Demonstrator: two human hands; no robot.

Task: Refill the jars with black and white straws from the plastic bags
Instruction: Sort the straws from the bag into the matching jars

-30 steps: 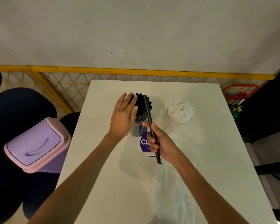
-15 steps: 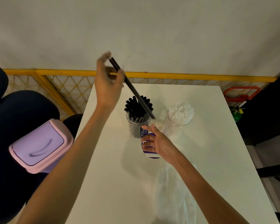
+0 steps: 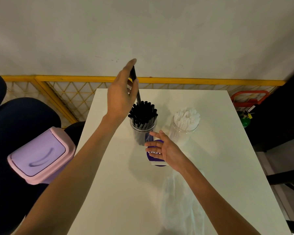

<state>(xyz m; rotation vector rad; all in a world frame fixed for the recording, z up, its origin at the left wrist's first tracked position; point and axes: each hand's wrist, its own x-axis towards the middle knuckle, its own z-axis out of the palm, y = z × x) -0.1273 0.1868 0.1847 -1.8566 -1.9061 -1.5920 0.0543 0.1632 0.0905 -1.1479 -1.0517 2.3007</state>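
Straws (image 3: 143,112), all black, pack one clear jar (image 3: 143,133) on the white worktop (image 3: 109,184); white straws (image 3: 187,116) fill a second jar (image 3: 183,133) just right of it. My left grip (image 3: 120,92) pinches a single black straw (image 3: 139,96) almost upright above the first jar, its lower end among the others' tops. My right grip (image 3: 165,150) is released, fingers spread, over a purple-labelled pack (image 3: 157,163) before that jar. A clear plastic bag (image 3: 180,204) lies flat nearer me.

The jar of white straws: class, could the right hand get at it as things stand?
Probably yes: the right hand is open and empty, close to the jar of white straws, and nothing stands between them.
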